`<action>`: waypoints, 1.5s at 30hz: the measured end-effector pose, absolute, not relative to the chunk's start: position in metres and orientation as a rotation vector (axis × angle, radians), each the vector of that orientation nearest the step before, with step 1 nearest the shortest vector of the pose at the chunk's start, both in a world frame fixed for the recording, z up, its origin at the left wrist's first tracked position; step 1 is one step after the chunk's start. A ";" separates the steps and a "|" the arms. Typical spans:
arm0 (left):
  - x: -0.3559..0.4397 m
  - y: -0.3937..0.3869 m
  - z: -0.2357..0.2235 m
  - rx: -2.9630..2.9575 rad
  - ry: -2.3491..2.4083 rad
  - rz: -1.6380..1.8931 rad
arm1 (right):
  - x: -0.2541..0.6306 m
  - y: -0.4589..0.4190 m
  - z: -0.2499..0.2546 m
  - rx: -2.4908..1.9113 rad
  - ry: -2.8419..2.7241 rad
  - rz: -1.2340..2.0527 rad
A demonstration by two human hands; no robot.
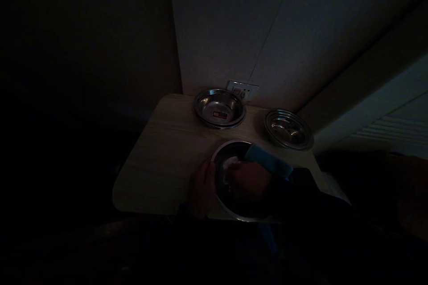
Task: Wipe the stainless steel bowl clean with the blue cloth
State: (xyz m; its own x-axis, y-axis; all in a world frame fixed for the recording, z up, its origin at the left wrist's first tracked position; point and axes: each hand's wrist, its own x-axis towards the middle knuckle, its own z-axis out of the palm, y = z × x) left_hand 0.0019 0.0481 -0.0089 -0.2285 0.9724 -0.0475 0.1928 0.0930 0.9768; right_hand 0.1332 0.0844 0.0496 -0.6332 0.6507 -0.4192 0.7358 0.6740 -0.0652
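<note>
A dark-looking metal basin (230, 146) with a pale rim lies at the near edge of the small table. On its left side my left hand (202, 189) grips the rim, thumb at the top edge. My right hand (249, 180) reaches into the basin from the right with its fingers curled together. Right by those fingertips is a whitish patch (230, 161) on the basin's inside; the gloom hides whether it is paper, a label or something else. A teal cloth-like piece (269, 160) lies across the basin's right rim, beside my right wrist.
Shiny steel bowls (219, 107), seemingly nested, with a label inside, stand at the back of the wooden table (150, 160). More steel bowls (287, 129) sit at the back right. Behind is a wall with a socket (242, 90). The room is very dark.
</note>
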 end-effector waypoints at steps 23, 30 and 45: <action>0.004 0.047 -0.004 1.168 1.615 1.184 | 0.140 0.092 0.048 1.339 2.453 -0.302; 0.008 0.047 -0.008 1.139 1.683 1.195 | 0.138 0.087 0.050 1.274 2.483 -0.265; 0.009 0.047 -0.005 1.155 1.705 1.193 | 0.140 0.087 0.048 1.251 2.444 -0.295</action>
